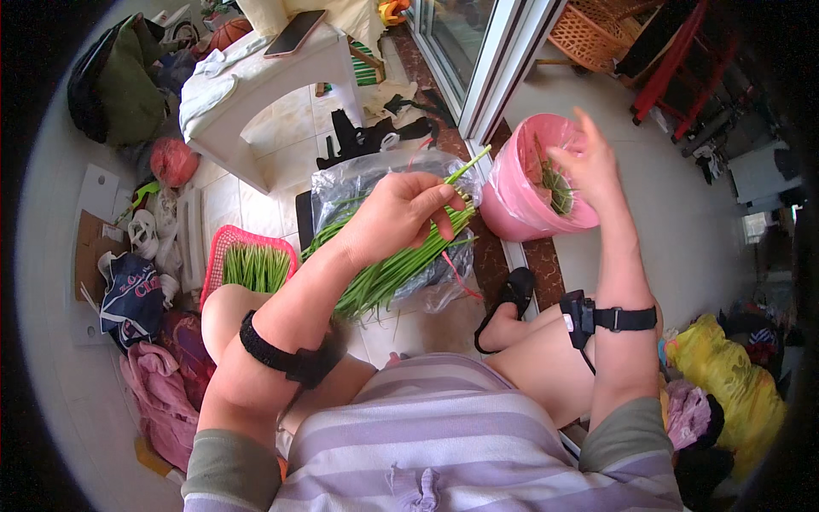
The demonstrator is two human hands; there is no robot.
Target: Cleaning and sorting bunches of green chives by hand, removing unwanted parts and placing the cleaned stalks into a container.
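My left hand [406, 208] is above a heap of green chives [384, 275], pinching a few chive stalks [470, 165] whose pale ends point up and to the right. The heap lies on a clear plastic bag [349, 171] on the floor, with a red tie [453, 269] beside it. Over the rim of a pink bin [512, 214], my right hand [598, 166] has its fingers spread and nothing visible in them. Inside the lined bin lie green and brownish plant scraps [555, 185]. A red mesh basket [216, 259] at the left contains upright, neatly packed chives [256, 267].
A white stool [288, 80] carries a phone [296, 33] and a white cloth [208, 89]. A sliding door frame [492, 77] and its track run behind the bin. Bags and clothes [157, 390] are piled at the left; a yellow bundle [723, 377] lies at the right.
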